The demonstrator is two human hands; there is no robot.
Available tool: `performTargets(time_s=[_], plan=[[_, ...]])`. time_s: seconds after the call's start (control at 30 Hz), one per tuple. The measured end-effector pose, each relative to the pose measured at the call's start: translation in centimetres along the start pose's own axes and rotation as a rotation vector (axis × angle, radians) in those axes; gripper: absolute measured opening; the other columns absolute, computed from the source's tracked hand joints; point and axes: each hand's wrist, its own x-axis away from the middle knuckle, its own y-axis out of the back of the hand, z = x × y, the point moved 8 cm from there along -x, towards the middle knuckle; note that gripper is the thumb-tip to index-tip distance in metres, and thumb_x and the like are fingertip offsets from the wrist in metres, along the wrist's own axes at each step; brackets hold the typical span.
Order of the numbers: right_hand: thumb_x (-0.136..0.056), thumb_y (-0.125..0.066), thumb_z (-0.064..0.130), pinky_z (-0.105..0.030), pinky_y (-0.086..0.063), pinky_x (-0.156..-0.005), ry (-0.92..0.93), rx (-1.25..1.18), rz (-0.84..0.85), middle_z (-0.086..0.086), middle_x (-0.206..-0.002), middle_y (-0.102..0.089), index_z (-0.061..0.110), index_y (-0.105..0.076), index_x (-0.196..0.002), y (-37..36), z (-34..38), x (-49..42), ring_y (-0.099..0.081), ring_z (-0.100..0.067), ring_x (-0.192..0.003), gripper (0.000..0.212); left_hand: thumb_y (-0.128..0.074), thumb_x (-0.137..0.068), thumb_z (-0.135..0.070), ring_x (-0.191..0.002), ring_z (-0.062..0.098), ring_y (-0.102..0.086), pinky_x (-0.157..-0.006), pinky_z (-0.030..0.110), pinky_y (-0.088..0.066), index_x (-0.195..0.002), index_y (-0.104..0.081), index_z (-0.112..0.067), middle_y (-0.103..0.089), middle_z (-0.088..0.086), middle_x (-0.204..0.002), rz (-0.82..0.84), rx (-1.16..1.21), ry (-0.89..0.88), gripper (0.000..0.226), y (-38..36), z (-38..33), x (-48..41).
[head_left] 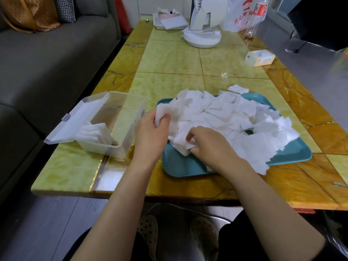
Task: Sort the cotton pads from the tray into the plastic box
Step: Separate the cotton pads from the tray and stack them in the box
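Observation:
A teal tray (pixel 180 166) lies on the table, heaped with several white square cotton pads (pixel 226 117). To its left stands a clear plastic box (pixel 130 136) with its lid (pixel 75 121) hinged open; a small stack of pads (pixel 94 131) stands in its near end. My left hand (pixel 150 132) holds a bunch of pads at the tray's left edge, thumb curled over them. My right hand (pixel 209 144) reaches into the near side of the heap, fingers curled round a pad. One stray pad (pixel 238 89) lies on the table beyond the tray.
A white fan base (pixel 201 37), a white tray of paper (pixel 169 22), a plastic bag (pixel 243 14) and a small carton (pixel 259 57) occupy the far table. A grey sofa (pixel 47 59) runs along the left. The table's near edge (pixel 131 194) is just above my knees.

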Motion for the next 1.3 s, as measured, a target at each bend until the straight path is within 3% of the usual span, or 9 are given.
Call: performTargets(time_s=[0.27, 0.47, 0.6, 0.67, 0.73, 0.83, 1.07, 1.17, 1.3], plan=[[-0.089, -0.061, 0.03, -0.03, -0.045, -0.08, -0.097, -0.36, -0.044, -0.005, -0.096, -0.069, 0.014, -0.072, -0.094, 0.9, -1.2, -0.1, -0.06, -0.017, -0.089, 0.02, -0.052, -0.093, -0.01, -0.049, 0.002, -0.03, -0.048, 0.016, -0.025, -0.059, -0.039, -0.016, -0.032, -0.011, -0.052, -0.02, -0.003, 0.002, 0.037, 0.4, 0.0, -0.1], [-0.094, -0.054, 0.017, -0.011, -0.036, -0.062, -0.05, -0.668, -0.38, 0.015, -0.07, -0.06, 0.019, -0.06, -0.076, 4.6, -1.6, 0.4, -0.053, 0.005, -0.068, 0.019, -0.052, -0.093, -0.014, -0.063, 0.01, -0.039, -0.06, 0.027, -0.034, -0.078, -0.056, 0.003, -0.045, -0.001, -0.065, -0.05, -0.007, 0.005, 0.023, 0.9, 0.2, -0.3], [-0.091, -0.059, 0.014, -0.017, -0.044, -0.07, 0.064, -0.909, -0.223, 0.014, -0.072, -0.063, 0.022, -0.065, -0.076, 4.7, -0.3, 0.4, -0.055, 0.0, -0.073, 0.017, -0.054, -0.092, -0.012, -0.052, 0.001, -0.034, -0.052, 0.02, -0.029, -0.066, -0.053, -0.011, -0.041, -0.008, -0.056, -0.002, -0.035, 0.024, 0.027, 0.6, 0.0, 0.0], [-0.088, -0.061, 0.012, -0.024, -0.045, -0.073, 0.103, -0.891, -0.17, 0.005, -0.077, -0.066, 0.016, -0.067, -0.081, 4.3, 0.4, 0.4, -0.057, -0.005, -0.077, 0.01, -0.055, -0.092, -0.014, -0.064, 0.008, -0.045, -0.061, 0.026, -0.036, -0.08, -0.063, -0.001, -0.056, 0.008, -0.067, 0.099, -0.027, 0.042, 0.019, -0.3, 0.1, 0.2], [-0.087, -0.06, 0.007, -0.015, -0.042, -0.068, 0.134, -0.827, -0.177, 0.012, -0.075, -0.064, 0.014, -0.068, -0.084, 4.2, 0.9, 0.4, -0.055, 0.004, -0.074, 0.012, -0.055, -0.088, -0.022, -0.071, 0.021, -0.055, -0.066, 0.036, -0.043, -0.086, -0.067, -0.003, -0.064, 0.022, -0.08, 0.202, -0.024, 0.046, 0.023, -1.3, 0.2, 0.4], [-0.085, -0.059, 0.002, -0.007, -0.038, -0.065, 0.141, -0.778, -0.202, 0.021, -0.071, -0.062, 0.014, -0.069, -0.087, 4.3, 0.9, 0.4, -0.053, 0.009, -0.07, 0.016, -0.054, -0.085, -0.032, -0.088, 0.04, -0.063, -0.081, 0.055, -0.052, -0.085, -0.07, -0.012, -0.066, 0.024, -0.089, 0.305, -0.022, 0.082, 0.026, -2.3, 0.3, 0.8], [-0.077, -0.073, 0.011, -0.007, -0.039, -0.066, 0.118, -0.738, -0.344, 0.022, -0.079, -0.062, 0.031, -0.058, -0.081, 5.0, 0.0, 0.6, -0.057, 0.012, -0.079, 0.025, -0.046, -0.092, -0.01, -0.087, 0.025, -0.066, -0.09, 0.05, -0.053, -0.086, -0.072, -0.017, -0.07, 0.011, -0.084, 0.393, 0.027, 0.186, 0.027, -3.2, 0.0, 1.7], [-0.077, -0.075, 0.013, -0.007, -0.04, -0.064, 0.093, -0.747, -0.377, 0.022, -0.077, -0.062, 0.035, -0.057, -0.078, 5.0, -0.2, 0.6, -0.058, 0.009, -0.079, 0.028, -0.044, -0.08, -0.019, -0.082, 0.021, -0.057, -0.092, 0.055, -0.048, -0.093, -0.063, 0.005, -0.06, 0.011, -0.082, 0.408, 0.028, 0.201, 0.033, -3.4, 0.0, 1.7], [-0.077, -0.074, 0.011, -0.006, -0.039, -0.064, 0.059, -0.801, -0.394, 0.019, -0.077, -0.063, 0.027, -0.061, -0.08, 4.8, -0.4, 0.5, -0.057, 0.009, -0.076, 0.021, -0.04, -0.07, -0.025, -0.082, 0.019, -0.051, -0.089, 0.056, -0.048, -0.093, -0.058, 0.009, -0.054, 0.007, -0.083, 0.407, 0.008, 0.23, 0.044, -3.4, 0.3, 1.7]])
